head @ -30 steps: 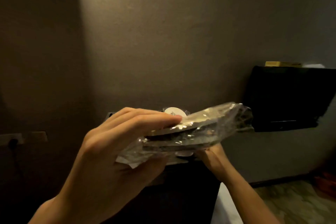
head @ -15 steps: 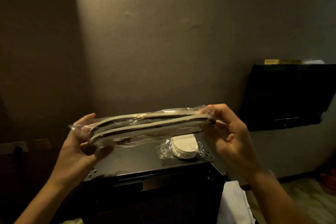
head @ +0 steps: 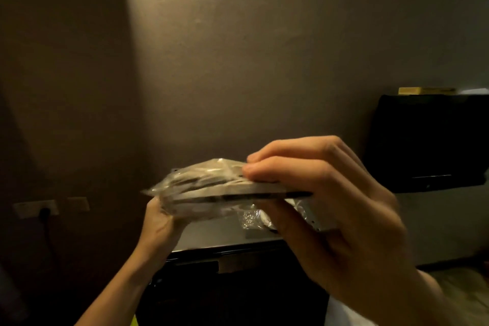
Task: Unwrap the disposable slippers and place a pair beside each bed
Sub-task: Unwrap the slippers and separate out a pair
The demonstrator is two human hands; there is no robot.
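A pair of flat slippers in a clear plastic wrapper (head: 209,188) is held edge-on in the air above a dark cabinet (head: 238,278). My right hand (head: 333,209), close to the camera, grips the pack's near end with fingers over the top and thumb underneath. My left hand (head: 161,225) holds the far end from below. A second wrapped pack (head: 254,219) lies on the cabinet top, mostly hidden behind the held pack and my right hand.
A dark wall-mounted television (head: 428,140) hangs at the right, with a yellow box (head: 426,90) on top. Wall sockets with a plugged cable (head: 39,208) are at the left. A strip of floor (head: 463,280) shows at the lower right.
The pack has turned: half a second ago it stretched sideways between my hands; now my right hand is near the camera and my left hand holds the far end.
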